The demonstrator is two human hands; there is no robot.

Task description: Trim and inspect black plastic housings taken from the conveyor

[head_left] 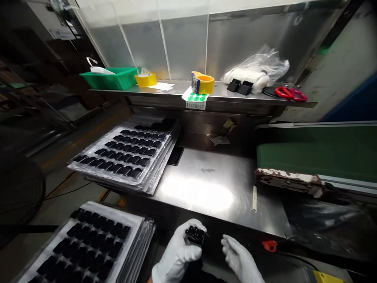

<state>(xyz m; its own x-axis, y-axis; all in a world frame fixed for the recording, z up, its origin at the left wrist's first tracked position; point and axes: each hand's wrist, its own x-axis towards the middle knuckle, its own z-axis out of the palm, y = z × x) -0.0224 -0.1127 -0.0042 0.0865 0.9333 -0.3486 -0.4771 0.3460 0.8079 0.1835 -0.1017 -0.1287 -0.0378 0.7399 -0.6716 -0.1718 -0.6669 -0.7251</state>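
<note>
My left hand (179, 253), in a white glove, is closed around a small black plastic part (196, 234) at the near edge of the steel table (206, 184). Just to its right, my right hand (241, 259), also gloved, holds nothing and its fingers are loosely curled and apart. A stack of clear trays (123, 155) filled with several black parts lies on the table's left side. Another stack of trays (88, 247) with black parts sits low at the near left, close to my left hand.
A shelf (206, 96) at the back carries a green bin (112, 78), yellow tape rolls (203, 83), a sheet of green stickers (196, 97), a plastic bag (256, 70), two black parts (240, 86) and red scissors (290, 93). A green conveyor belt (315, 153) runs along the right.
</note>
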